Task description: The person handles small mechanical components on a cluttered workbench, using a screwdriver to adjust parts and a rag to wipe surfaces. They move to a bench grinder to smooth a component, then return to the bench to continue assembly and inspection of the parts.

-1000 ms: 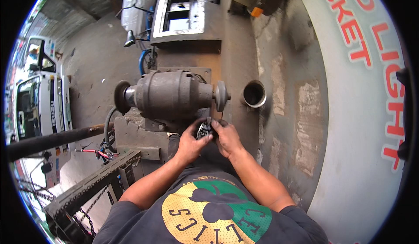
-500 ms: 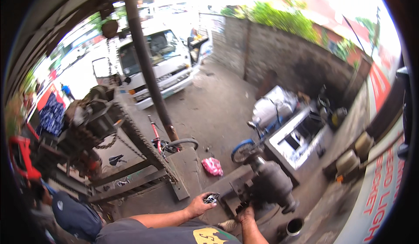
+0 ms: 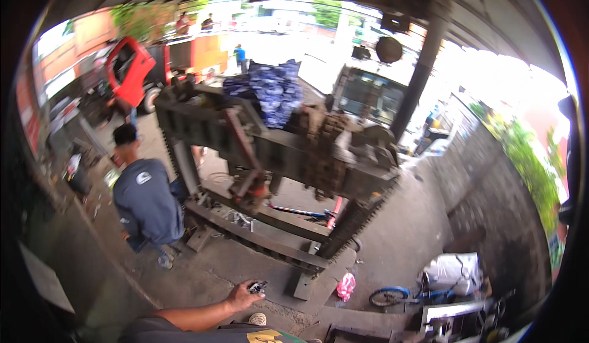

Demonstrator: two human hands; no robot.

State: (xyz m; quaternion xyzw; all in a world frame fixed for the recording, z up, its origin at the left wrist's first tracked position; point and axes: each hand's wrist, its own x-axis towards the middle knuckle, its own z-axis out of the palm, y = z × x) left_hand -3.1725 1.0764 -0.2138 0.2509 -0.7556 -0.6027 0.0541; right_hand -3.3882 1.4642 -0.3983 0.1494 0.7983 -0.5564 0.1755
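Observation:
My left hand (image 3: 239, 295) is closed around a small, shiny metal part (image 3: 257, 287), low in the picture; its exact form is unclear. My right hand is out of view. Beyond the held part stands a large, dark steel gantry frame (image 3: 276, 146) with chains, a blue patterned cloth (image 3: 270, 91) lying on top. A co-worker (image 3: 147, 202) in a dark grey shirt, seen from behind, is at the frame's left end, separate from my hand.
A blue bicycle (image 3: 389, 295) and white sack (image 3: 451, 274) are at lower right near a block wall (image 3: 503, 208). A pink bag (image 3: 345, 288) lies on the ground. A steel post (image 3: 423, 73), white truck (image 3: 368, 91) and red truck door (image 3: 127, 73) stand farther back.
The view has swung up and left from the grinder to the frame and co-worker. My hands have parted; the part stays in my left hand, while my right hand has left the picture.

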